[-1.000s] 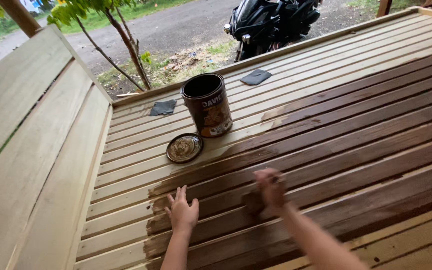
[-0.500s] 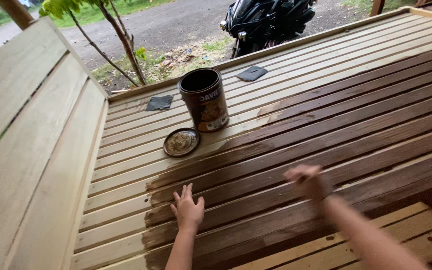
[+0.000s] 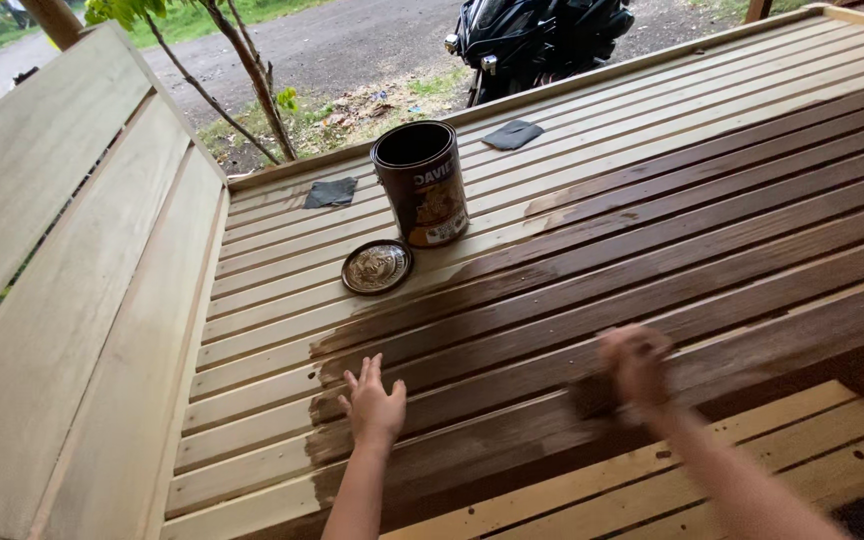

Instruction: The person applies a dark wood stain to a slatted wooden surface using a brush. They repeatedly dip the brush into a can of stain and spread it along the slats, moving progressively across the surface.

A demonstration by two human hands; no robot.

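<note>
My left hand point(image 3: 374, 405) lies flat, fingers spread, on the stained wooden slats point(image 3: 552, 300) near the front edge. My right hand point(image 3: 637, 365) is blurred by motion farther right on the same dark slats, closed around a dark rag point(image 3: 590, 396) pressed to the wood. An open brown can of stain point(image 3: 422, 185) stands upright on the pale bare slats beyond my hands. Its round metal lid point(image 3: 377, 267) lies flat just left of the can.
Two dark square pads point(image 3: 331, 192) point(image 3: 513, 134) rest near the far edge. A pale wooden backrest point(image 3: 62, 300) rises on the left. Beyond the far edge are a parked black motorcycle point(image 3: 532, 35), a thin tree point(image 3: 252, 90) and a gravel road.
My right hand has swept to the right along the dark slats. My left hand has stayed planted in the same spot.
</note>
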